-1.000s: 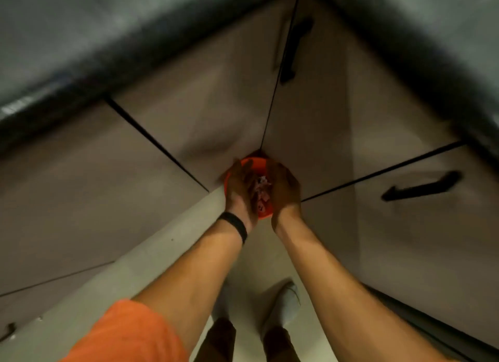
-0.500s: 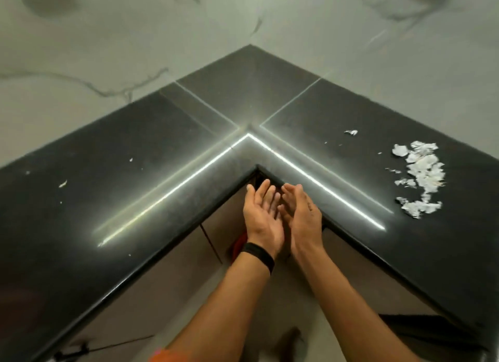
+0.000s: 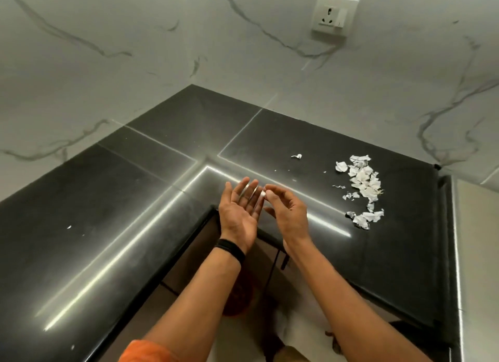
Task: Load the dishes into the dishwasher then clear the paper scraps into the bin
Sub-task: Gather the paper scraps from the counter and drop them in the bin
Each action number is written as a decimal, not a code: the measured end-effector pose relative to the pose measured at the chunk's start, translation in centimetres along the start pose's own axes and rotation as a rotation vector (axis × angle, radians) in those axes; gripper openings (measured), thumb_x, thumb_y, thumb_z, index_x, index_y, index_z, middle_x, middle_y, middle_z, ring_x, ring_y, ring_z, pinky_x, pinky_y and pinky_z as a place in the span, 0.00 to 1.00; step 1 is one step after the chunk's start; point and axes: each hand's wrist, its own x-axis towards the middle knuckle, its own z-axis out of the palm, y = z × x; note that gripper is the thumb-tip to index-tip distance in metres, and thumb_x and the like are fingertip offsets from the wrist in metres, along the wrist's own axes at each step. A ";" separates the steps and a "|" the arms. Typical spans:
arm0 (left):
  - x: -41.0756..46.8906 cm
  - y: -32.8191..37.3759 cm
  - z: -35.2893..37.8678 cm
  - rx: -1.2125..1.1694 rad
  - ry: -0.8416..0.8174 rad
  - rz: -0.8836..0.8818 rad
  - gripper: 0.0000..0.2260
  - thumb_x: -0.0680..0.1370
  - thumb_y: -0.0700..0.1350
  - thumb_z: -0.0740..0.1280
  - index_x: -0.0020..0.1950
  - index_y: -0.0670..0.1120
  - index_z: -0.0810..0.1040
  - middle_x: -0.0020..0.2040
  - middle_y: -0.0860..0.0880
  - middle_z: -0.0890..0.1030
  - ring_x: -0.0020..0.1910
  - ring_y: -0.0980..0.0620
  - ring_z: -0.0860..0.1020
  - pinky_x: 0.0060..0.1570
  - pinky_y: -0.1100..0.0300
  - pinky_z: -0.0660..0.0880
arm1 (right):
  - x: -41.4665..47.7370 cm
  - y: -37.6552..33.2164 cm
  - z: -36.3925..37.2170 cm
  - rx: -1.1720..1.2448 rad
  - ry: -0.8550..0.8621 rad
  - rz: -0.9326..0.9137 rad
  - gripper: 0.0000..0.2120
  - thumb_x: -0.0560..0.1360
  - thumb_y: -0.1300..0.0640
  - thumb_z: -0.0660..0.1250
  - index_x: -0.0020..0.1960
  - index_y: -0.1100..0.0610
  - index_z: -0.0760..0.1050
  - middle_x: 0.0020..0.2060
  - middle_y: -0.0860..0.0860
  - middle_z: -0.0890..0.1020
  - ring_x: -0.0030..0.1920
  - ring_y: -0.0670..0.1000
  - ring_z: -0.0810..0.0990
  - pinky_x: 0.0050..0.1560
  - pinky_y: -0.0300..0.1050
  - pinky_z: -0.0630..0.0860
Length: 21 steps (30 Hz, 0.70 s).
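Head view, looking down: nearest, on the floor under the desk's inner corner, the orange bin [image 3: 239, 299] shows dimly between the forearms. Above that corner the left grip [image 3: 240, 210] lies palm up, fingers straight and released, with a black wristband [image 3: 231, 249] on its wrist. At its fingertips, the right grip [image 3: 286, 213] curls thumb and forefinger on what looks like a small white scrap [image 3: 263, 193]. Farther out, the pile of paper scraps [image 3: 361, 189] lies on the desk [image 3: 121, 226] near its right edge, well apart from both hands. A lone scrap [image 3: 297, 156] lies beyond it toward the back corner, and a few flecks [image 3: 69, 227] toward the left edge. No dishes show, so I judge the paper-clearing step is in hand and only partly done. The next move likely calls for dropping the pinched bit into the bin, then raking the pile to the front edge into a cupped palm without scattering it.
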 end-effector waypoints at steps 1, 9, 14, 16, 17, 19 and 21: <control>1.1 -0.2 0.5 0.001 0.006 -0.007 0.24 0.83 0.60 0.59 0.69 0.44 0.78 0.63 0.42 0.83 0.63 0.45 0.81 0.68 0.50 0.73 | 1.6 0.3 -0.5 -0.031 -0.007 -0.014 0.07 0.80 0.62 0.69 0.56 0.57 0.83 0.50 0.51 0.87 0.53 0.49 0.85 0.53 0.45 0.82; 13.1 -2.0 5.5 0.005 0.034 -0.083 0.24 0.83 0.59 0.60 0.69 0.43 0.77 0.62 0.42 0.83 0.64 0.44 0.80 0.71 0.47 0.71 | 20.1 4.0 -5.7 -0.538 0.009 -0.092 0.13 0.76 0.66 0.70 0.54 0.51 0.82 0.49 0.47 0.85 0.48 0.47 0.83 0.53 0.42 0.80; 18.5 -3.8 8.1 -0.003 0.059 -0.122 0.24 0.83 0.58 0.61 0.70 0.42 0.76 0.62 0.42 0.83 0.64 0.44 0.81 0.70 0.47 0.72 | 29.5 5.7 -8.7 -0.982 -0.042 -0.147 0.19 0.75 0.65 0.68 0.65 0.55 0.81 0.62 0.54 0.80 0.62 0.56 0.78 0.66 0.47 0.69; 19.7 -4.1 8.7 0.009 0.070 -0.135 0.23 0.83 0.58 0.61 0.69 0.42 0.77 0.62 0.42 0.83 0.64 0.44 0.81 0.70 0.47 0.72 | 31.5 6.9 -9.1 -1.127 -0.117 -0.132 0.18 0.77 0.62 0.68 0.65 0.54 0.81 0.64 0.56 0.78 0.63 0.60 0.75 0.66 0.47 0.67; 20.4 -4.3 8.9 0.012 0.087 -0.144 0.23 0.83 0.58 0.61 0.69 0.42 0.77 0.62 0.42 0.83 0.63 0.44 0.81 0.70 0.47 0.72 | 32.1 7.4 -9.2 -1.171 -0.135 -0.145 0.16 0.78 0.62 0.67 0.64 0.54 0.82 0.62 0.56 0.79 0.61 0.61 0.76 0.64 0.46 0.67; 21.6 -4.5 9.2 0.016 0.102 -0.154 0.23 0.83 0.57 0.61 0.68 0.42 0.77 0.62 0.41 0.83 0.63 0.44 0.81 0.69 0.48 0.73 | 32.4 8.0 -9.3 -1.194 -0.129 -0.197 0.12 0.79 0.62 0.65 0.58 0.55 0.85 0.54 0.55 0.80 0.56 0.59 0.76 0.57 0.45 0.68; 22.8 -4.6 9.4 0.028 0.110 -0.157 0.22 0.83 0.56 0.61 0.67 0.42 0.78 0.61 0.41 0.83 0.63 0.44 0.81 0.68 0.48 0.73 | 31.9 8.0 -9.3 -1.156 -0.095 -0.209 0.10 0.79 0.62 0.66 0.53 0.57 0.85 0.49 0.55 0.81 0.52 0.58 0.78 0.55 0.46 0.69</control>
